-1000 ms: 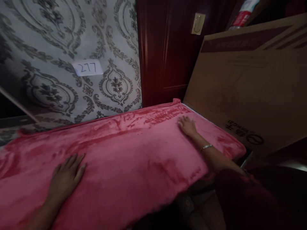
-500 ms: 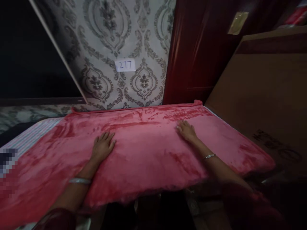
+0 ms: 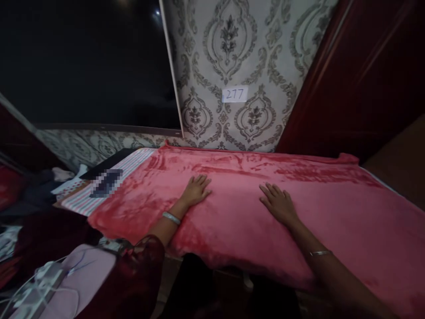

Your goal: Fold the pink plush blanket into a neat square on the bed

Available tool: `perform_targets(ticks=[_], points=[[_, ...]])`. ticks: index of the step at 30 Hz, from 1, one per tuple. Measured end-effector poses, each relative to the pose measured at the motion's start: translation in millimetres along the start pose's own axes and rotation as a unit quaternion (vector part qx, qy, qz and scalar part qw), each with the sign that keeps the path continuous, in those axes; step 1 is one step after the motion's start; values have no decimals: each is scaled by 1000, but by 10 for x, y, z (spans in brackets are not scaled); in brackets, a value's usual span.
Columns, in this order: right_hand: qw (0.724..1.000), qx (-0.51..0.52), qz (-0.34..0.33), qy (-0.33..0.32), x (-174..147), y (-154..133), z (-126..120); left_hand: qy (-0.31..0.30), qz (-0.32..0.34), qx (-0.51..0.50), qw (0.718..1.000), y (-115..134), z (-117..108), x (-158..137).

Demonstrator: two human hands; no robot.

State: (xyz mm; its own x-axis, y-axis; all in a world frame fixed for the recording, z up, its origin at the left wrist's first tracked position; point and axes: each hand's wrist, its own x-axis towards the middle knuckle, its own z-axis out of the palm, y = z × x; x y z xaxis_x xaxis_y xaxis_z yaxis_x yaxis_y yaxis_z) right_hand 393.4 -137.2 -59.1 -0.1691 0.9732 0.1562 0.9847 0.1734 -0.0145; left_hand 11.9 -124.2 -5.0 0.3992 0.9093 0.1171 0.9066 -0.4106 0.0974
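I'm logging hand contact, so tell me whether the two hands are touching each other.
Apart: the head view shows pink cloth between the left hand and right hand.

dark red left sleeve [image 3: 146, 254] with slight sheen, broad silver-toned left-wrist bangle [image 3: 171, 218], slimmer silver-toned right-wrist bracelet [image 3: 320, 253]

Striped tabletop [image 3: 81, 204], pink blanket [image 3: 235, 212] spread across, dark pixelated item [image 3: 106, 183] beside
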Motion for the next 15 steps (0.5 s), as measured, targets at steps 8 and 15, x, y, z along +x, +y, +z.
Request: perform_targets(ticks=[8, 15], points=[[999, -16, -13, 31, 4, 35, 98, -65, 195, -88, 975, 782, 178, -254], [997, -8, -33, 74, -33, 68, 134, -25, 326, -236, 915, 826, 75, -516]])
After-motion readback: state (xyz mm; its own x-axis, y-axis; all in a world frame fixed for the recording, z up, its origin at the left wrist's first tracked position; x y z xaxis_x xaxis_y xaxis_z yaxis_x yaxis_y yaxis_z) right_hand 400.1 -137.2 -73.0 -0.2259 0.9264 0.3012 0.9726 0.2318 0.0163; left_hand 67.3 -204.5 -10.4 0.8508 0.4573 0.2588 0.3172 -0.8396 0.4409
